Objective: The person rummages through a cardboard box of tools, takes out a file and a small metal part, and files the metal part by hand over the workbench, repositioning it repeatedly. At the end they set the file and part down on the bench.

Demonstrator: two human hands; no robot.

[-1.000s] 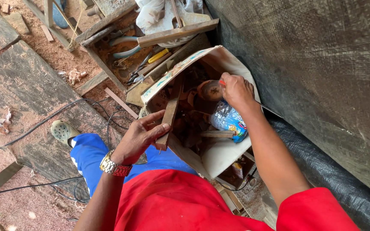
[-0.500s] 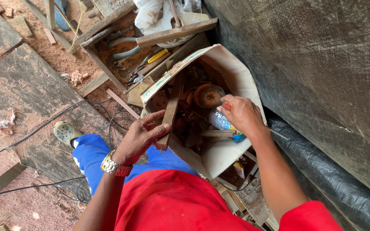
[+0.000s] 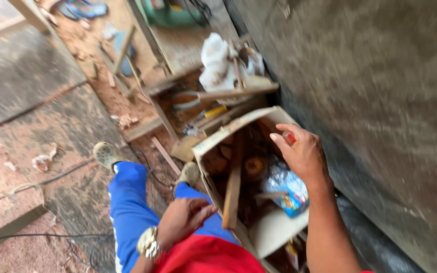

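An open cardboard box (image 3: 274,230) stands between my knees and a dark wall. Inside it lie a long wooden strip (image 3: 233,182), a round brown piece (image 3: 255,167) and a blue and clear plastic packet (image 3: 288,191). My right hand (image 3: 304,156) hovers over the box's far side, fingers closed on a small red object (image 3: 290,137). My left hand (image 3: 183,218), with a metal watch (image 3: 148,243) on its wrist, rests just beside the box's near edge. Its fingers point loosely at the strip's lower end and hold nothing.
Beyond the box sits a wooden tray with pliers (image 3: 188,101), a yellow-handled tool (image 3: 213,112) and a white cloth (image 3: 217,60). A rough dark wall (image 3: 380,101) fills the right. Cables (image 3: 36,182), wood scraps and sawdust lie on the floor at left, and my shoe (image 3: 104,153) is planted there.
My right hand rose from the blue packet to the box's far side, now pinching a small red object. My left hand came off the box edge and wooden strip. The view tilted.
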